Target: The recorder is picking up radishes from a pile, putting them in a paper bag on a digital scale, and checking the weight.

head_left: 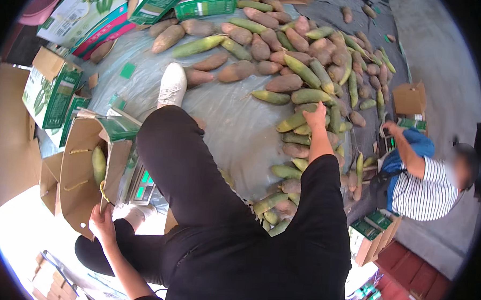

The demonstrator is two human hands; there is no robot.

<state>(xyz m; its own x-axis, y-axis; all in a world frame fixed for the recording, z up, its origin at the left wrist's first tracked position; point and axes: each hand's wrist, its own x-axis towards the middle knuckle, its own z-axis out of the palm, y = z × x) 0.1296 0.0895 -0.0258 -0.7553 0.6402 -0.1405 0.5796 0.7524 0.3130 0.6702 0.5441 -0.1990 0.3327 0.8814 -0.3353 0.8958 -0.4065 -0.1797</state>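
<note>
My left hand [102,225] is closed on the near edge of an upright cardboard box [71,161], just below a yellow rope handle [104,191]. Inside this box one green radish [98,164] shows. Out to the right, my right hand [316,117] reaches into a long heap of roots, with thumb and fingers around a green radish [305,107]; its grip is partly hidden. Close by lie more green radishes [312,96] and dusty brownish-pink roots [284,83]. The heap curves from the far side down toward my body, on a pale plastic sheet [236,128].
A digital scale [142,184] stands beside the box, near my left leg. Green-and-white cartons [50,93] crowd the left and far left. At right, another person [424,179] in a striped shirt works by a second scale [391,141]. Open cartons [373,236] stand nearer.
</note>
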